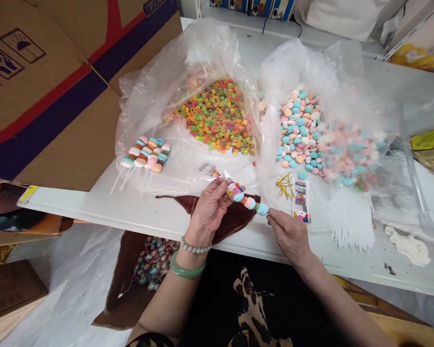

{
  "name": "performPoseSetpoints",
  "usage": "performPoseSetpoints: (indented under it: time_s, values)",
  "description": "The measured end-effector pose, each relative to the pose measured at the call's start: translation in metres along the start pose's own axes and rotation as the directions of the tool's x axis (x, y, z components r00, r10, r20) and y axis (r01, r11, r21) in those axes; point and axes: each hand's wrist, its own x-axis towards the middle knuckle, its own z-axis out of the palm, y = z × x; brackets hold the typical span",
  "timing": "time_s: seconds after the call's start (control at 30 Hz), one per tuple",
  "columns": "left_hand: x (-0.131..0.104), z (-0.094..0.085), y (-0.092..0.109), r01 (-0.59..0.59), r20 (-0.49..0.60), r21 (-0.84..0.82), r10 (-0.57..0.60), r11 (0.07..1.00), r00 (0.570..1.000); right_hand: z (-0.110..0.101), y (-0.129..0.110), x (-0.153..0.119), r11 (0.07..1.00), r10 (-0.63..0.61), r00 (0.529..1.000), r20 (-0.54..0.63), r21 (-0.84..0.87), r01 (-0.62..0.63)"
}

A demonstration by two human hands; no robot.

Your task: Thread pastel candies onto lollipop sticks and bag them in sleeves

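Observation:
My left hand pinches a small printed plastic bag with its mouth toward the right. A candy skewer, threaded with pastel and gummy pieces, lies partly inside that bag. My right hand is closed on the near right end of the skewer; the stick itself is mostly hidden by the fingers. Beneath both hands a dark red cloth lies at the table edge. Right of them are another flat printed bag, gold twist ties and a bundle of white sticks.
Finished-looking candy skewers lie at left on clear plastic. Behind are heaps of gummy rings and pastel candies. A large carton blocks the left side. Below the table edge an open box holds wrapped candies.

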Motion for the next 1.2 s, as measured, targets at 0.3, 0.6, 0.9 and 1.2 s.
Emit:
performPoseSetpoints:
  time_s: [0.3,0.6,0.9,1.2]
  values:
    - [0.004,-0.022,0.01,-0.103,-0.075,0.019,0.104,0.995,0.992,0.008,-0.041,0.02,0.389,0.474,0.696,0.539,0.581,-0.715]
    - [0.006,-0.023,0.018,-0.049,-0.03,0.032,0.05,0.998,0.998,0.017,-0.049,0.021,0.533,0.439,0.735,0.517,0.508,-0.676]
    - [0.0,-0.01,0.001,-0.018,0.052,0.097,0.013,0.995,0.999,0.02,-0.053,0.014,0.655,0.42,0.824,0.381,0.501,-0.565]
    - [-0.018,0.007,-0.037,-0.034,-0.026,0.135,0.038,0.99,0.999,0.013,-0.032,0.009,0.026,0.267,0.631,0.728,0.65,-0.76]
